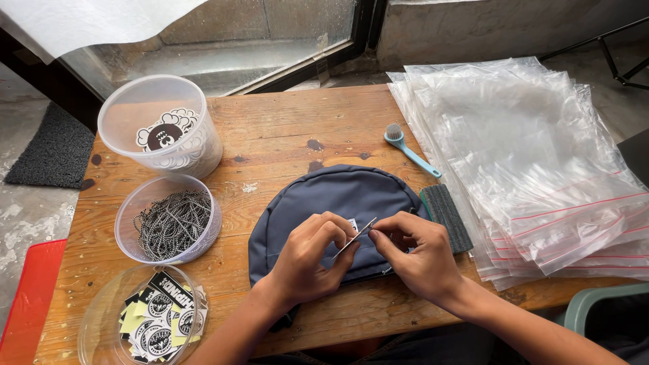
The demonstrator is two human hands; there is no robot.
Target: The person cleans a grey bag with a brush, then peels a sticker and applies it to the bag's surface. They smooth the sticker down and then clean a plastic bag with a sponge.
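- Three round clear tubs stand in a column at the left of the frame: the top tub (161,125) holds a cartoon sticker, the middle tub (169,220) a heap of ball chains, the bottom tub (143,318) printed round tags.
- One dark blue pouch (338,196) lies at the centre of the wooden tabletop (284,122), directly under both hands.
- One thin metal strip (355,238) runs slantwise between the hands, above the pouch.
- The left hand (307,260) is curled, thumb and fingertips pinching the strip's lower end.
- The right hand (419,253) is curled too, fingertips closed on the upper end.
- Both forearms enter from the bottom edge, converging.
- One blue brush (409,150), one dark pad (447,216) and one stack of clear zip bags (534,162) lie at right.
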